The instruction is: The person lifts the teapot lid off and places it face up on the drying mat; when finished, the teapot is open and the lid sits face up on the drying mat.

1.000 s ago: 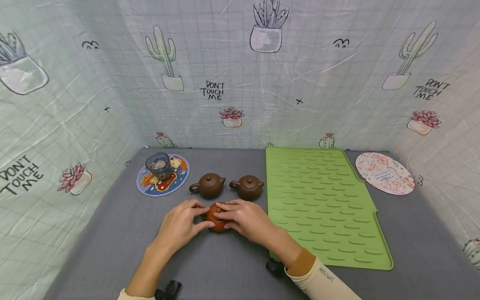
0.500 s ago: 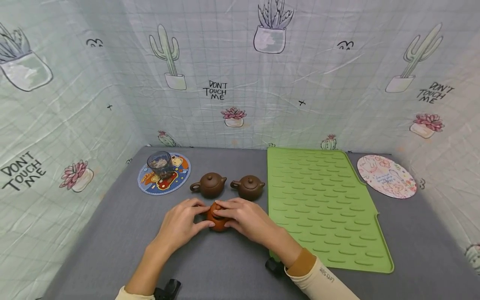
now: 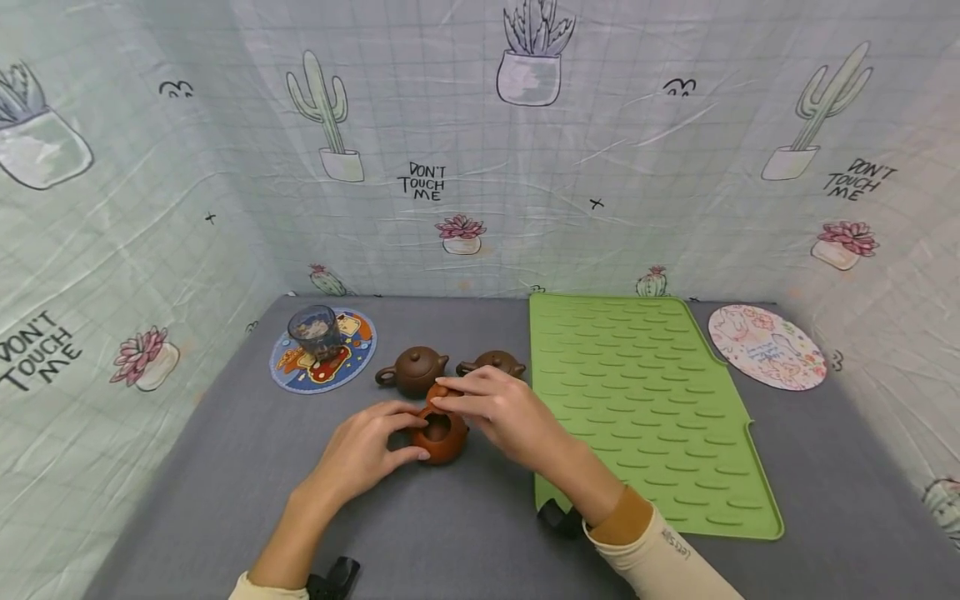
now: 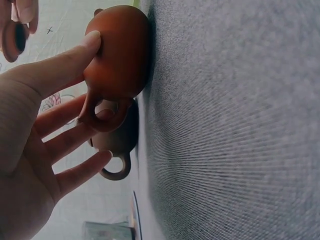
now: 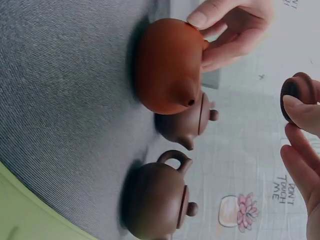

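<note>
Three teapots stand on the grey table, the orange teapot nearest the person, upright and uncovered, its dark opening showing. With twelve o'clock pointing away from the person, the left hand comes to it from nine o'clock, thumb on its near side and fingers curved round the far side, holding it steady by the handle end. The right hand pinches the lid between thumb and fingers, raised clear of the teapot, toward its twelve o'clock. One brown teapot stands at eleven o'clock, another brown teapot at one, partly hidden by the right hand; both wear their lids. A glass stands on a blue coaster at ten o'clock. The green mat lies at three, and a pink coaster beyond it, between two and three.
</note>
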`<state>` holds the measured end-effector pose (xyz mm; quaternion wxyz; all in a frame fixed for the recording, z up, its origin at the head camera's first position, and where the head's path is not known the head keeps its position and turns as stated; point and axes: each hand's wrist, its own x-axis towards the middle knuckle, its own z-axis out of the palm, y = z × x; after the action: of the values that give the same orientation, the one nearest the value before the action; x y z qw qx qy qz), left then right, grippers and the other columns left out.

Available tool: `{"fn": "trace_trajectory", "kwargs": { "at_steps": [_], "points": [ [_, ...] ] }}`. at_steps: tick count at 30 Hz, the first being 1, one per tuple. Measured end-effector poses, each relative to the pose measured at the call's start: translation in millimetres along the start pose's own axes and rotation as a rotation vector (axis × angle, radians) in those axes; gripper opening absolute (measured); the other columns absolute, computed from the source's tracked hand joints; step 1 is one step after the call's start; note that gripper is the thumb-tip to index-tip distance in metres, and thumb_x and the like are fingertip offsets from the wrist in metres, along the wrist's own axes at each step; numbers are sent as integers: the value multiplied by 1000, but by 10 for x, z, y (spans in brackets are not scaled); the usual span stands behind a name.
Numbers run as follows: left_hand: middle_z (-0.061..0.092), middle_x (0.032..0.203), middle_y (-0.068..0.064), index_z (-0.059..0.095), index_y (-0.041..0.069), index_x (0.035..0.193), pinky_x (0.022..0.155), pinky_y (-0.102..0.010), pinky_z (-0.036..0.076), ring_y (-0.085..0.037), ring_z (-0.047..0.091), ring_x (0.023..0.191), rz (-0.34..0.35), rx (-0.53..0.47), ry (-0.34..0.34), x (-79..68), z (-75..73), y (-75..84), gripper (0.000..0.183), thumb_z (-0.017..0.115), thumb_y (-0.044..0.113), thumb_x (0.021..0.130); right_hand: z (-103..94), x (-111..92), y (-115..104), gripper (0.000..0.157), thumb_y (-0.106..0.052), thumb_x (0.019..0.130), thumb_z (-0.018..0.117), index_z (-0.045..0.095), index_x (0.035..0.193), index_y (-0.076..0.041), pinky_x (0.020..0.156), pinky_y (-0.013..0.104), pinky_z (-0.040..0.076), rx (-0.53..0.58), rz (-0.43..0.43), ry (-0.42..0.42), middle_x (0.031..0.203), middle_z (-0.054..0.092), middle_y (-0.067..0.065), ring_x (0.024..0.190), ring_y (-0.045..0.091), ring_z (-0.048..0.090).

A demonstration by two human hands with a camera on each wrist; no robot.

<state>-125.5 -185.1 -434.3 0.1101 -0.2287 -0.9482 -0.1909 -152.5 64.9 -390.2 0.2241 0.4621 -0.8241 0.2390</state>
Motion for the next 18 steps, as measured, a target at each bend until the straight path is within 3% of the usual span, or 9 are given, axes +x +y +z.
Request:
{"fn": "trace_trajectory", "kwargs": {
  "at_steps": [18],
  "points": [
    [75, 108, 10, 82, 24, 99, 88, -40, 59, -15, 73, 101, -60, -164, -48, 78, 5, -57, 30, 92, 32, 72, -164, -37, 65, 33, 0, 92, 71, 78, 119, -18, 84, 28, 58, 94, -17, 132, 126, 74, 5, 110, 19, 68]
  ]
}}
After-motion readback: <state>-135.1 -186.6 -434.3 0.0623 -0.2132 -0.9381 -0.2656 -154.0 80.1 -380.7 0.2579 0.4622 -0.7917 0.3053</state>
